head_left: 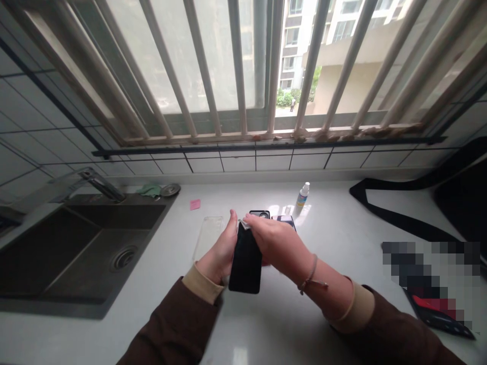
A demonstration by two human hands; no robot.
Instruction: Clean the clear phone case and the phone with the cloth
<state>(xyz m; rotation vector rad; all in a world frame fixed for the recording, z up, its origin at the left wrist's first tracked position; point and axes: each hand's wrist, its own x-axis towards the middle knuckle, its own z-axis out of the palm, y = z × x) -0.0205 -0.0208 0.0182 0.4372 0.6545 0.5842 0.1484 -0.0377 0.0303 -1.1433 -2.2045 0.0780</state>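
Observation:
A black smartphone [245, 263] is tilted in front of me, its dark face toward me. My left hand [217, 256] grips it along the left edge, thumb pointing up. Over the upper right of the phone lies my right hand [276, 246], pressing a small white wipe [244, 224] to its top end; most of the wipe and the right fingertips are hidden. Behind my hands are a black-rimmed phone case [259, 213] and another phone [286, 220], both partly covered. A clear phone case [207, 234] lies to the left of my left hand.
A small white bottle [303, 195] stands behind, with a clear cap [288, 209] beside it. A pink paper [195, 204] lies left. The sink [108, 306] with its faucet [102, 183] is far left; a black strap [395, 213] and a pixelated dark object are right. Window bars rise behind.

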